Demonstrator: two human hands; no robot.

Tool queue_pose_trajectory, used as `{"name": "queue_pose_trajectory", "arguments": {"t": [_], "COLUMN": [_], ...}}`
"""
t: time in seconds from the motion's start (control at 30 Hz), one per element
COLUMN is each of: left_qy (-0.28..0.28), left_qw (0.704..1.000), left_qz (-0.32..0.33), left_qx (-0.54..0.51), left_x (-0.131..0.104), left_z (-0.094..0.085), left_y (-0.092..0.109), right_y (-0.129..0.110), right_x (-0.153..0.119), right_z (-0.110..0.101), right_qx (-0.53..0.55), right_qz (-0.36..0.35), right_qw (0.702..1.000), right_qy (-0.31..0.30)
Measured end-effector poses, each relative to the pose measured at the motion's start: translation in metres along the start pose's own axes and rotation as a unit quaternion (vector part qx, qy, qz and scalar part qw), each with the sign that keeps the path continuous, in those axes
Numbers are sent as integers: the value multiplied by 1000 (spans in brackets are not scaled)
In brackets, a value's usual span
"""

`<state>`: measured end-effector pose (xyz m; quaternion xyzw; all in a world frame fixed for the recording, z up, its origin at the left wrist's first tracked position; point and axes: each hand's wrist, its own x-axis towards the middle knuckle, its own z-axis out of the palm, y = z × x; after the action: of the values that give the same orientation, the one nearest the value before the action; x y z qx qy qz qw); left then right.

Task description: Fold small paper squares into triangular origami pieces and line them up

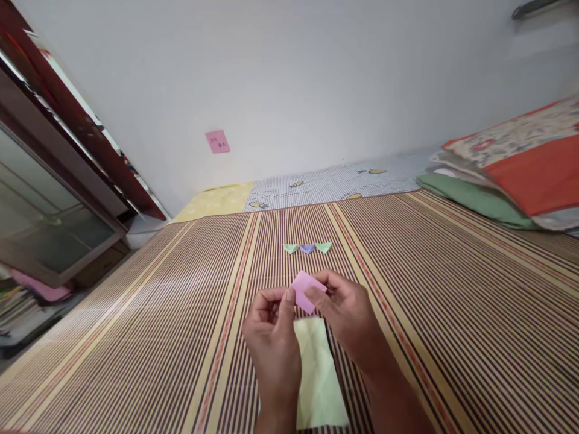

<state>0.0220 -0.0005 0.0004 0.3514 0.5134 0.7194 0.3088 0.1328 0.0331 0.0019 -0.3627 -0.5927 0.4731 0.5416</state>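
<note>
A small pink paper (302,294) is held up between both hands, turned so that one corner points up. My left hand (275,331) pinches its left corner between thumb and fingers. On the right side, my right hand (346,310) grips it with the thumb on the front and fingers behind. Under the hands a pale yellow-green sheet (319,377) lies on the striped mat (158,319). Farther forward three small folded paper pieces sit in a row: a green one (291,248), a purple one (307,248) and another green one (324,247).
A pink note (218,141) is stuck on the white wall (294,78). Folded bedding and a red patterned pillow (534,172) are piled at the right. Patterned cloth (316,184) runs along the wall. A glass-paned door (49,205) stands at the left.
</note>
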Motion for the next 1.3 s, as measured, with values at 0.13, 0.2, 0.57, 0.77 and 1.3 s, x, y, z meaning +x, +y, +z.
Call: {"name": "queue_pose_trajectory", "arguments": {"t": [0.13,0.2,0.57,0.77,1.3], "left_qy": [-33,-45,12,6,-151], "left_qw": [999,999,998,996,986], "left_qz": [13,-3,-14,-41,-30], "left_qx": [20,9,-53,-79,56], "left_x": [-4,-3,7,13,17], "left_z": [2,1,-5,-9,-16], "left_y": [3,-1,-11,-20,-7], "right_y": [-1,0,12,12,12], "right_x": [-3,-3,3,2,2], "right_z": [13,14,1,3,-12], "right_qx": [-80,-109,54,6,-62], "right_qz": [-25,-50,55,40,42], "right_qw": [993,987,996,999,992], "right_qy": [85,105,-35,-37,-102]}}
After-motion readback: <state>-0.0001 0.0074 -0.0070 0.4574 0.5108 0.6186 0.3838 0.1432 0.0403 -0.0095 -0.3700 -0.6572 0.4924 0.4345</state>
